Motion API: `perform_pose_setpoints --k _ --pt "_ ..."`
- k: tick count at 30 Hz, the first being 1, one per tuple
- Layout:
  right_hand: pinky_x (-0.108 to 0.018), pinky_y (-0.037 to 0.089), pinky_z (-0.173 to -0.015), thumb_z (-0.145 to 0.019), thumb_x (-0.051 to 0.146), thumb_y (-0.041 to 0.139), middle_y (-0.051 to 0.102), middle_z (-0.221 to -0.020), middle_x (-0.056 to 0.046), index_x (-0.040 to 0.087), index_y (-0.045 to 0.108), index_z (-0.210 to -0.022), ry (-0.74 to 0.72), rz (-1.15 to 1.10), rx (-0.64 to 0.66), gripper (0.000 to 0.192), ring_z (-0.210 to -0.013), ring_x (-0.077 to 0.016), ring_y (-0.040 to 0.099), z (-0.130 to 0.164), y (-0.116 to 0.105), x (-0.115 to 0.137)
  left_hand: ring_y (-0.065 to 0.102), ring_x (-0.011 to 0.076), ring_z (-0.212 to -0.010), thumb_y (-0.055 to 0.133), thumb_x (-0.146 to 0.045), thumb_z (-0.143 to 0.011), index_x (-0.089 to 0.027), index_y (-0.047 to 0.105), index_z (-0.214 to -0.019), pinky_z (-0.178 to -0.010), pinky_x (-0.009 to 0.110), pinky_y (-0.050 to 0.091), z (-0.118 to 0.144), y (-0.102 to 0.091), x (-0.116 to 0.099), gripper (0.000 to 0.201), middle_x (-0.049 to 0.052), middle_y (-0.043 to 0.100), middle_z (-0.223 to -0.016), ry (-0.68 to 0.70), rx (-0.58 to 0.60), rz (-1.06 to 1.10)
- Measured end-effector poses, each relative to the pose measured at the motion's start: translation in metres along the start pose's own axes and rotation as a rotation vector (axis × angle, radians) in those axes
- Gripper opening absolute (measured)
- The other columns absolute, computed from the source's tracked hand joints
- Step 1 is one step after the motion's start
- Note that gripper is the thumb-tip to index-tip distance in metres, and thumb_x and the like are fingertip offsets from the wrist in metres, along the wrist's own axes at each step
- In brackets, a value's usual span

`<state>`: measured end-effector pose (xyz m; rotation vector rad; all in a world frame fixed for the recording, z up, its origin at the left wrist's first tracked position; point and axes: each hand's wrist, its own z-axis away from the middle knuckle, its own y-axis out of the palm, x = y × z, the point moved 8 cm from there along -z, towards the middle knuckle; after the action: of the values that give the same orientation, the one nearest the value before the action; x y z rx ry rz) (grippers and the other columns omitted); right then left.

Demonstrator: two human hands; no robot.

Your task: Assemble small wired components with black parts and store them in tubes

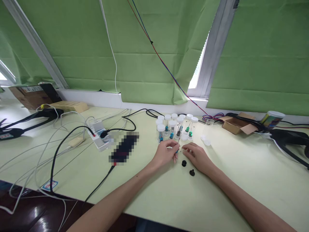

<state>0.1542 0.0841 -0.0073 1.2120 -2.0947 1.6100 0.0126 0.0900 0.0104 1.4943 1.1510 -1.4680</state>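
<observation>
My left hand [166,152] and my right hand [196,155] meet over the pale green table [231,174], fingertips pinched together on a small thin part with a blue-teal end [178,149]. Just behind them stands a cluster of clear vials [174,128] with white caps, several holding blue, teal or dark pieces. Two small black round pieces lie on the table: one [184,163] between my hands, the other [192,172] below my right hand. Loose white caps [205,140] lie right of the vials.
A white power strip [99,135] with black and white cables sits at the left, beside a blurred dark object [124,149]. An open cardboard box [235,124] and a printed cup [272,118] stand back right. Green blinds hang behind.
</observation>
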Motion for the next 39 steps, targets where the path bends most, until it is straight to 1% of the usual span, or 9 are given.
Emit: perform_pose_setpoints --k 3,8,12,15,22,28,33,39 --pt "-0.036 0.051 -0.074 -0.092 0.028 0.053 0.061 -0.097 -0.008 0.021 0.065 -0.1 0.004 0.005 0.014 0.016 -0.083 -0.021 0.061 -0.004 0.004 -0.001 0.055 0.0093 -0.048 0.065 -0.045 -0.08 -0.013 0.061 -0.077 -0.042 0.023 0.046 0.001 0.002 0.002 0.032 0.001 0.056 -0.071 -0.034 0.003 0.044" --pt "-0.035 0.05 -0.074 -0.092 0.023 0.052 0.059 -0.091 -0.007 0.02 0.063 -0.091 -0.031 0.054 0.032 0.011 -0.084 -0.0217 0.059 -0.009 0.01 0.006 0.055 0.0088 -0.051 0.067 -0.044 -0.08 -0.013 0.064 -0.081 -0.044 0.022 0.045 0.002 0.006 0.007 0.031 0.003 0.058 -0.073 -0.099 0.003 0.121" --pt "-0.034 0.048 -0.073 -0.094 0.02 0.049 0.058 -0.086 -0.006 0.02 0.059 -0.082 -0.07 0.097 0.038 0.015 -0.083 -0.0212 0.057 -0.011 0.012 0.012 0.056 0.0085 -0.052 0.065 -0.044 -0.081 -0.013 0.064 -0.08 -0.043 0.021 0.044 0.001 0.006 0.013 0.031 0.003 0.059 -0.077 -0.138 0.001 0.201" --pt "-0.033 0.047 -0.072 -0.093 0.018 0.049 0.057 -0.084 -0.005 0.02 0.055 -0.079 -0.086 0.106 0.038 0.016 -0.082 -0.0207 0.056 -0.011 0.012 0.013 0.055 0.0079 -0.052 0.066 -0.044 -0.081 -0.013 0.063 -0.078 -0.042 0.02 0.042 0.0 0.007 0.016 0.031 0.002 0.058 -0.075 -0.158 0.005 0.235" --pt "-0.032 0.045 -0.071 -0.094 0.017 0.049 0.055 -0.083 -0.004 0.021 0.051 -0.077 -0.087 0.098 0.04 0.018 -0.081 -0.0201 0.055 -0.01 0.013 0.011 0.054 0.007 -0.049 0.066 -0.043 -0.081 -0.013 0.062 -0.077 -0.041 0.019 0.039 0.0 0.009 0.021 0.031 0.002 0.057 -0.07 -0.203 0.013 0.309" --pt "-0.032 0.045 -0.071 -0.094 0.018 0.049 0.055 -0.083 -0.004 0.021 0.049 -0.075 -0.072 0.08 0.044 0.019 -0.081 -0.02 0.054 -0.008 0.011 0.012 0.055 0.0089 -0.051 0.06 -0.036 -0.088 -0.013 0.063 -0.081 -0.043 0.019 0.043 0.001 0.009 0.024 0.024 0.002 0.057 -0.065 -0.222 -0.008 0.297" --pt "-0.033 0.045 -0.071 -0.094 0.019 0.048 0.055 -0.082 -0.004 0.021 0.049 -0.075 -0.059 0.06 0.036 0.019 -0.08 -0.02 0.054 -0.007 0.008 0.013 0.059 0.0096 -0.055 0.06 -0.033 -0.088 -0.012 0.062 -0.08 -0.046 0.02 0.046 0.001 0.011 0.025 0.022 0.004 0.059 -0.073 -0.241 -0.01 0.347" --pt "-0.033 0.044 -0.071 -0.094 0.02 0.047 0.056 -0.083 -0.004 0.021 0.05 -0.077 -0.047 0.052 0.034 0.017 -0.08 -0.0197 0.054 -0.007 0.008 0.01 0.056 0.0074 -0.052 0.062 -0.035 -0.086 -0.012 0.062 -0.08 -0.044 0.019 0.043 0.003 0.015 0.022 0.024 0.004 0.06 -0.077 -0.253 0.027 0.39"
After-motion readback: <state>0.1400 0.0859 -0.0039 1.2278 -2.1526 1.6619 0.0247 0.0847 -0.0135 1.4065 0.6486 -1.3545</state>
